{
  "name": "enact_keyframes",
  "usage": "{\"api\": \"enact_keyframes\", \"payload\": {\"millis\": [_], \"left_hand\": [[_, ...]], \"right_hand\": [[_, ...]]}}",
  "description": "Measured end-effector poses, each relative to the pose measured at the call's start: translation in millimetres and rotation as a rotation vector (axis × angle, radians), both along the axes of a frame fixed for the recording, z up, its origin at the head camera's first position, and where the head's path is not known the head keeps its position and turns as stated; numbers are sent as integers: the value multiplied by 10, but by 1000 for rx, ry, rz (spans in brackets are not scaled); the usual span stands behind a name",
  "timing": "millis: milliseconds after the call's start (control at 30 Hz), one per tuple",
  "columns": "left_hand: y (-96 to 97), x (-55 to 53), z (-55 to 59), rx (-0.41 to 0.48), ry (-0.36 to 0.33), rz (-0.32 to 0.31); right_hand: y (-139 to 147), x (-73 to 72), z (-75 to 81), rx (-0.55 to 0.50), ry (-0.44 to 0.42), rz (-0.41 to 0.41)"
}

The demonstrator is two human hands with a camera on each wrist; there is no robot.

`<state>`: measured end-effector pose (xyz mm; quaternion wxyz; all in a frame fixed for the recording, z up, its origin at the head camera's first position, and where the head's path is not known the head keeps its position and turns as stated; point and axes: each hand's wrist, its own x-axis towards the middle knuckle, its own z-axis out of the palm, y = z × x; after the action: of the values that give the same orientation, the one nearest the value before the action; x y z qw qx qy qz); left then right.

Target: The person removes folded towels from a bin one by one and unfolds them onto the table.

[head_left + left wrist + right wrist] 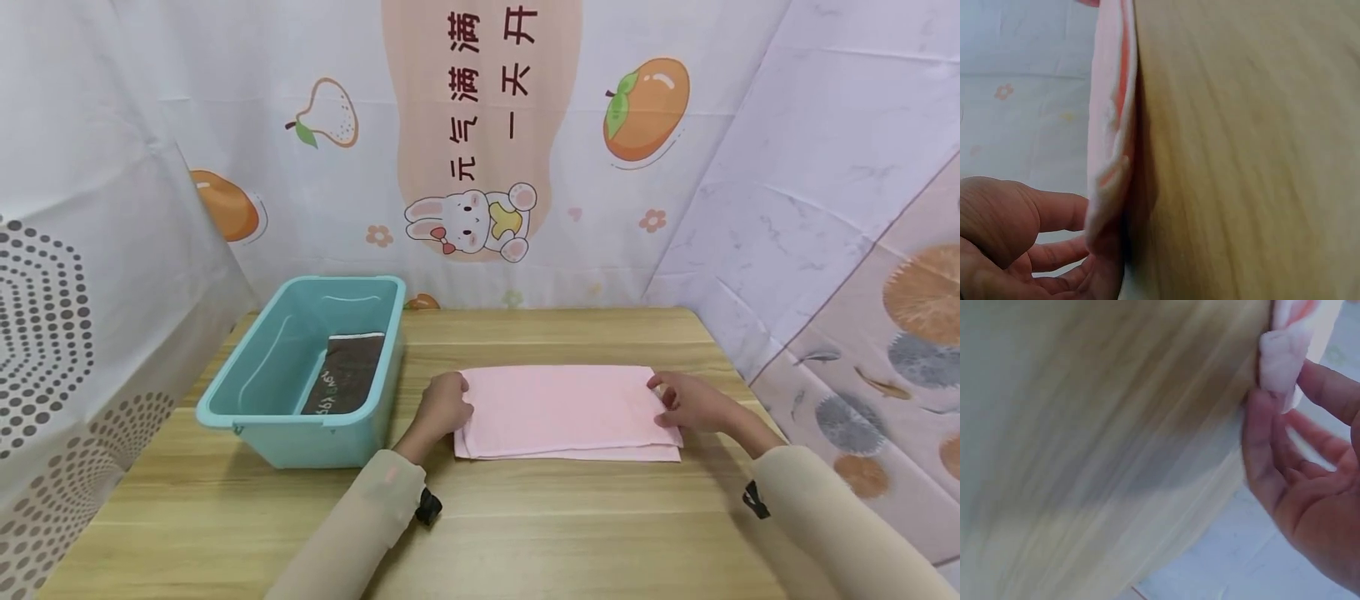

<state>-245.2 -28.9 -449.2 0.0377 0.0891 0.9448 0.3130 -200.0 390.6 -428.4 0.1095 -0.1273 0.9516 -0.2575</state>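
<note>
A pink towel [558, 408] lies on the wooden table, folded into a long strip with a lower layer showing along its near edge. At its left end, my left hand [444, 405] pinches the folded layers; in the left wrist view the thumb of that hand [1007, 228] lies against one face of the towel [1105, 106], with fingers behind the edge. My right hand [693, 403] holds the opposite end. Seen from the right wrist, thumb and fingers of this hand [1316, 494] take the towel's thick edge [1284, 362] between them.
A teal plastic bin [296, 422] stands on the table [525, 533] left of the towel, with a dark brown folded cloth [348, 371] with light lettering inside. Printed curtains [315, 208] hang behind the table and at both sides.
</note>
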Motion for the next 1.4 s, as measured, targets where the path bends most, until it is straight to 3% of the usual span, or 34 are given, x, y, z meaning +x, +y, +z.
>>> {"api": "enact_keyframes", "payload": {"millis": [133, 233, 333, 567, 700, 867, 967, 1167, 1400], "left_hand": [[3, 64, 24, -119, 58, -56], [23, 129, 61, -183, 115, -112], [20, 185, 88, -226, 178, -208], [-24, 317, 67, -431, 247, -505], [-104, 396, 62, -508, 296, -610], [-206, 428, 47, -532, 416, -711], [-244, 416, 35, -520, 434, -727], [-281, 368, 19, -432, 408, -691], [-347, 321, -9, -275, 315, -660]], "right_hand": [[25, 66, -39, 102, 276, 173], [60, 131, -49, 101, 385, 297], [101, 182, -49, 75, 418, 395], [154, 254, -107, 54, 453, 446], [146, 276, -163, 55, 507, 458], [127, 306, -217, 130, 630, 450], [125, 310, -237, 150, 676, 437], [131, 290, -264, 155, 705, 436], [184, 249, -262, -11, 596, 414]]}}
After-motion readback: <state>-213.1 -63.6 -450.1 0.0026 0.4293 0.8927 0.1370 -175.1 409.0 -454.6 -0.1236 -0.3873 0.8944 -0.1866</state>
